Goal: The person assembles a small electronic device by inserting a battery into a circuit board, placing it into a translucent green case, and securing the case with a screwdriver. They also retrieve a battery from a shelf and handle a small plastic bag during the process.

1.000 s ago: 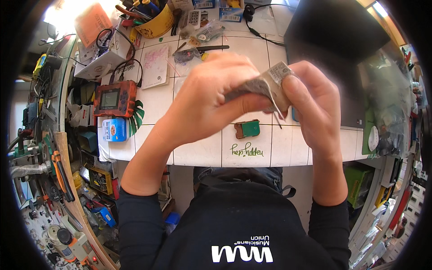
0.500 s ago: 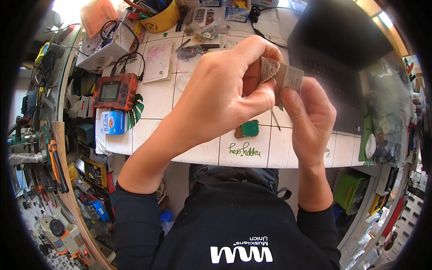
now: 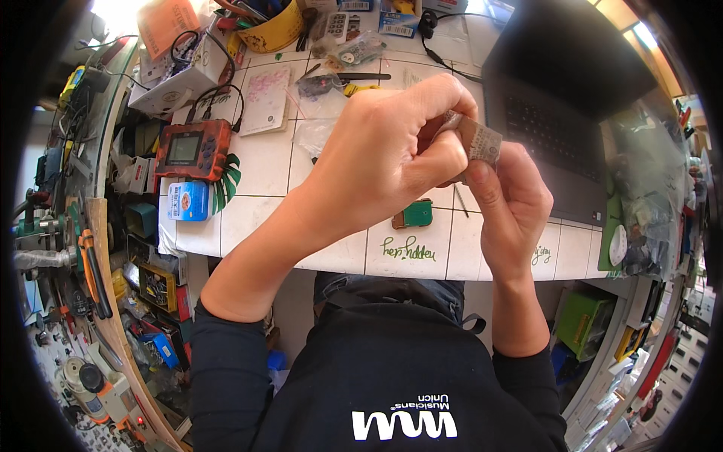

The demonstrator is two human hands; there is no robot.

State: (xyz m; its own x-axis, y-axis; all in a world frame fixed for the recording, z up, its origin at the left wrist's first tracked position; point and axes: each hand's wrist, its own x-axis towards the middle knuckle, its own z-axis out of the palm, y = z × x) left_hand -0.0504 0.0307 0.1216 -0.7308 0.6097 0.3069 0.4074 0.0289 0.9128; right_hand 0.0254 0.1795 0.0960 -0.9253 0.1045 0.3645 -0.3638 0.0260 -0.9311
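Note:
A small brownish-grey packet (image 3: pixel 482 142) with fine print is held up above the table between my two hands. My left hand (image 3: pixel 388 147) is closed on its left end, thumb against curled fingers, so that end is mostly hidden. From below right, my right hand (image 3: pixel 512 200) pinches the packet's lower edge between thumb and fingers. The printed right part stands out past my fingers. What may be inside the packet does not show. Beneath my hands, a small green and brown flat piece (image 3: pixel 414 214) lies on the white tiled tabletop (image 3: pixel 331 248).
A laptop (image 3: pixel 553 120) stands open at the right. On the left sit an orange-and-black device with a screen (image 3: pixel 192 149), a blue box (image 3: pixel 188 201) and a floral notebook (image 3: pixel 265 102). A yellow tool holder (image 3: pixel 271 30) and plastic bags (image 3: pixel 358 50) are at the back.
The packet has tilted, its right end now slanting downward. My right hand has shifted slightly left and down. Both hands keep their hold.

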